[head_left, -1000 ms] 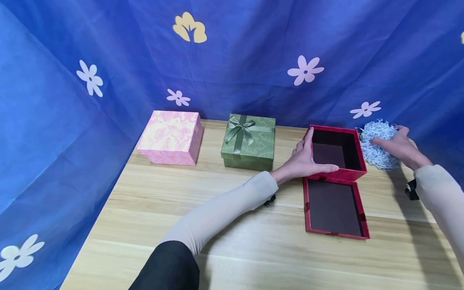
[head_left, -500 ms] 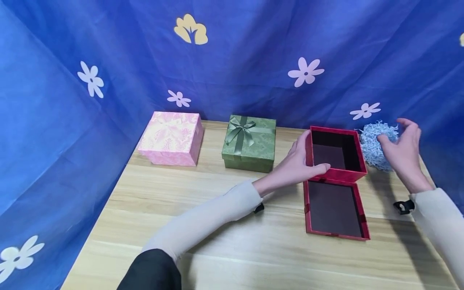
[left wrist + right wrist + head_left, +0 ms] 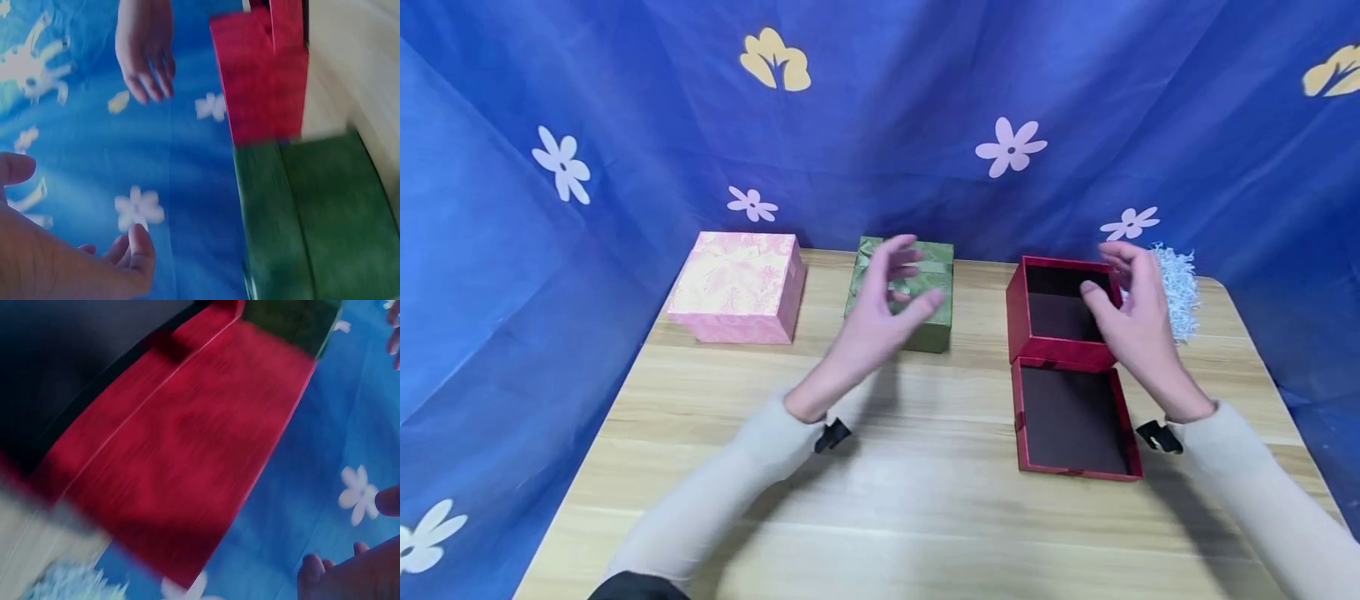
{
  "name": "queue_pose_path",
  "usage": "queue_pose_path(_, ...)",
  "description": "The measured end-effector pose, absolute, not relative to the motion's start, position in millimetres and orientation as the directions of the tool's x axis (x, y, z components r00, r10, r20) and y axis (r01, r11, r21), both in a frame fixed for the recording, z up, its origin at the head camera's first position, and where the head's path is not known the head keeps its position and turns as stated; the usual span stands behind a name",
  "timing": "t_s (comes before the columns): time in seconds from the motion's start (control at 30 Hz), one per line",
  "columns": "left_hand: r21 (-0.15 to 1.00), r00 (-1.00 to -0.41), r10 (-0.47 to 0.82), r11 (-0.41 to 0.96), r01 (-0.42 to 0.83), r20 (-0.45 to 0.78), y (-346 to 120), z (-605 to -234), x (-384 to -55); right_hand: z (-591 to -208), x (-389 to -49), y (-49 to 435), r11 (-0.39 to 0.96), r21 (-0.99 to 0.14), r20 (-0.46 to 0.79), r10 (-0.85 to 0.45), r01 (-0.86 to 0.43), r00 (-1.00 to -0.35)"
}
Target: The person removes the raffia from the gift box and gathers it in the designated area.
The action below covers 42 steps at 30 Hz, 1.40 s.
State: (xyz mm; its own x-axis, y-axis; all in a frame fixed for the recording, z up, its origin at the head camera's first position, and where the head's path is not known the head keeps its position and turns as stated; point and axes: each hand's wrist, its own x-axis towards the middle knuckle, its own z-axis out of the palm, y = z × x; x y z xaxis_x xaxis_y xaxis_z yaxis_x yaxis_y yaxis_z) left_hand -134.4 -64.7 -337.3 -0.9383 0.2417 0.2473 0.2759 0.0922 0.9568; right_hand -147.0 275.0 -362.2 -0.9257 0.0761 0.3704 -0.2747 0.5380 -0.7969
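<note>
My left hand [image 3: 867, 327] hovers in front of the green gift box [image 3: 936, 335], fingers loosely bent and thumb apart, holding nothing. Over the right side of the open red box [image 3: 1060, 349] hangs my right hand [image 3: 1141, 327], also bare, with thumb and fingers spread. The red box has a dark interior; its upturned lid [image 3: 1071, 417] lies against its front. A clump of light blue shredded paper [image 3: 1180, 292] sits right of it, partly hidden behind my right hand. In the right wrist view the red box wall [image 3: 178, 450] is blurred, with the right fingers [image 3: 362, 572] apart from it.
A pink patterned gift box [image 3: 737, 279] stands closed at the back left. The wooden table [image 3: 887, 517] meets a blue flowered curtain [image 3: 880, 100] behind and at both sides.
My left hand has let go of the red box and moved left to the green box. My right hand has left the shredded paper and moved left over the red box. The view has shifted slightly.
</note>
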Motion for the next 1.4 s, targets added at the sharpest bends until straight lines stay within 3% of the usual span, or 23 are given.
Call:
queue_pose_path(0.17,0.974,-0.974,0.151,0.124,0.190,0.171,-106,-347,-148,-364,-142,247,0.435,-0.847,0.300,-0.084,-0.305,-0.950)
queue_pose_path(0.37,0.991,-0.995,0.093,0.128,0.036,0.024,-136,-370,-168,-369,-145,216,0.331,-0.911,0.171,-0.238,-0.245,-0.956)
queue_pose_path(0.7,0.977,-0.965,0.153,0.039,-0.208,-0.211,-151,-390,-197,-381,-169,168,0.084,-0.991,-0.127,-0.282,0.107,-0.951)
queue_pose_path(1.0,0.943,-0.933,0.246,-0.137,-0.303,-0.264,-154,-405,-210,-394,-183,149,0.014,-0.964,-0.259,-0.283,0.265,-0.924)
queue_pose_path(1.4,0.915,-0.911,0.315,-0.214,-0.342,-0.267,-163,-407,-218,-401,-197,141,-0.070,-0.947,-0.273,-0.340,0.314,-0.900)
